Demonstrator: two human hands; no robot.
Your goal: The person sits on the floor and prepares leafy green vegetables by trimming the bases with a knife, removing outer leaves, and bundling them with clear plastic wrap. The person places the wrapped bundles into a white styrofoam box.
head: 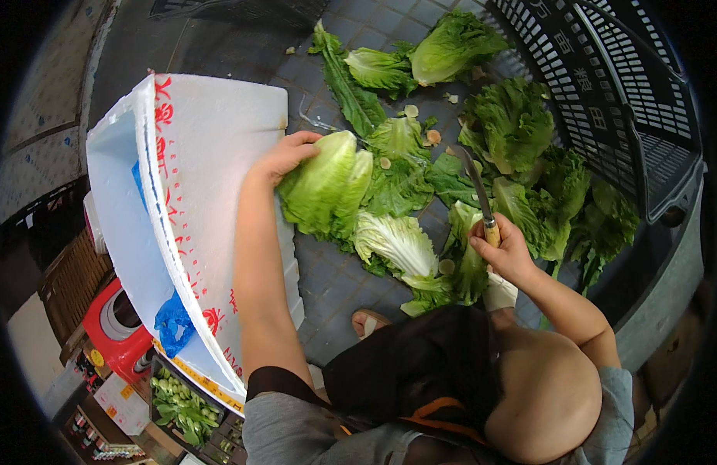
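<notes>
My left hand [285, 156] grips a head of leafy lettuce [323, 186] by its upper left side, beside a white foam box. In my right hand [502, 247] is a curved knife [479, 183] with a wooden handle, its blade pointing up and away from me. Between the two hands, loose lettuce leaves [399, 165] and a pale-ribbed leaf [399, 244] lie on the tiled floor. Small round cut stem slices, one a browned slice [433, 137], are scattered among them. Another lettuce head [451, 49] rests farther off, and a leafy bunch [512, 125] lies beyond the knife.
The white foam box [219, 122] with red writing stands on its side at left, a blue plastic bag [174, 325] inside. A black plastic crate [591, 81] rises at right. Behind the box are a red appliance [117, 331] and a crate of green vegetables [184, 404].
</notes>
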